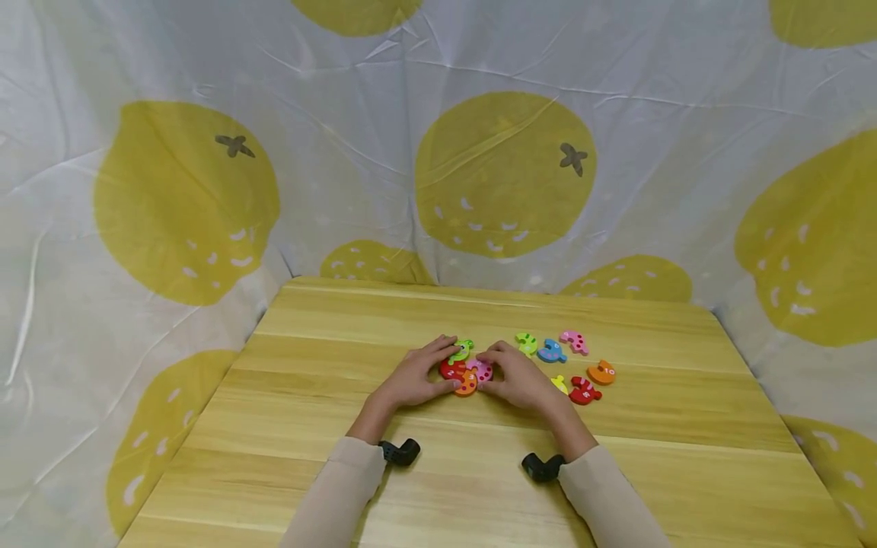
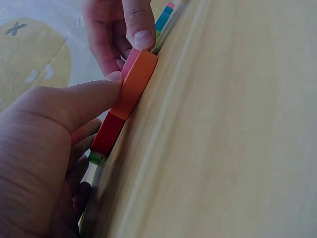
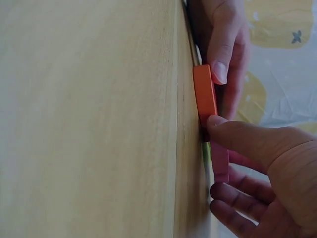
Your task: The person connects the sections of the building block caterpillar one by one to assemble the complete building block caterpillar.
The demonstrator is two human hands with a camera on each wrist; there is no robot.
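In the head view, flat number puzzle pieces sit together between the hands: a green piece with an eye (image 1: pixel 462 350), a red piece (image 1: pixel 449 370) marked 2, an orange piece (image 1: pixel 466 384) with dots and a pink piece (image 1: pixel 483 370). My left hand (image 1: pixel 413 376) holds this cluster from the left, its fingers at the green piece and its thumb against the orange one. From the other side my right hand (image 1: pixel 518 378) grips the pink piece; in the right wrist view its thumb lies where the orange piece (image 3: pixel 204 91) meets the pink piece (image 3: pixel 219 161).
Right of the hands lie loose pieces: green (image 1: pixel 526 345), blue (image 1: pixel 551 351), pink (image 1: pixel 575 342), orange (image 1: pixel 602 373) marked 10, red (image 1: pixel 583 391) and a partly hidden yellow one (image 1: pixel 560 383). The wooden table (image 1: pixel 466 487) ends at a lemon-print cloth (image 1: pixel 349 175).
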